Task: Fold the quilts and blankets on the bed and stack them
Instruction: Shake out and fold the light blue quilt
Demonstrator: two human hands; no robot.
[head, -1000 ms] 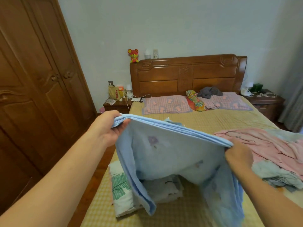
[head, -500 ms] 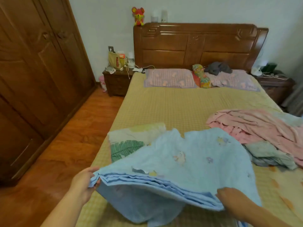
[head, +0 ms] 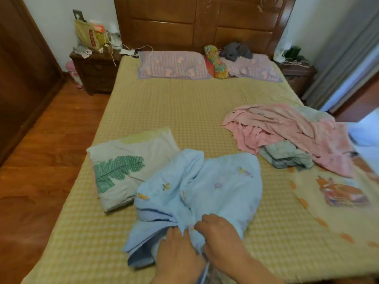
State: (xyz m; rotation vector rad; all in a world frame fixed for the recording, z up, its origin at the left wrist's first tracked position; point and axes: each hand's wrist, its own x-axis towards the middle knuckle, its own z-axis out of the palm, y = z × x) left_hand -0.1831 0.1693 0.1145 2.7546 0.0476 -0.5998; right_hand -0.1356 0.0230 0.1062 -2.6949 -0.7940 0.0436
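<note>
I see both hands low at the near edge of the bed (head: 184, 111), side by side. My left hand (head: 176, 257) and my right hand (head: 220, 235) both have their fingers curled into the light blue blanket (head: 217, 187), bunching the cloth where they meet. The blue blanket lies on the bed in a loose, lumpy heap, with little sewn pictures on its top. Its near left corner shows a few layers with dark blue edges.

Just to the left of it sits a folded white quilt with a green leaf print (head: 125, 167). The blue blanket lies over the right corner of that quilt.

Farther off on the right side of the bed is a messy pink blanket (head: 287, 128), not folded. A grey-green cloth (head: 285, 153) pokes out from under its near edge. A yellow cover with an orange picture (head: 336, 193) lies flat at the right, near me.

At the head of the bed are two purple pillows (head: 174, 65), a bright flowery cushion (head: 216, 63) between them, and a grey cloth (head: 235, 51) on the right pillow. A wooden nightstand (head: 96, 72) stands on the left with a bag and cables on top.
</note>
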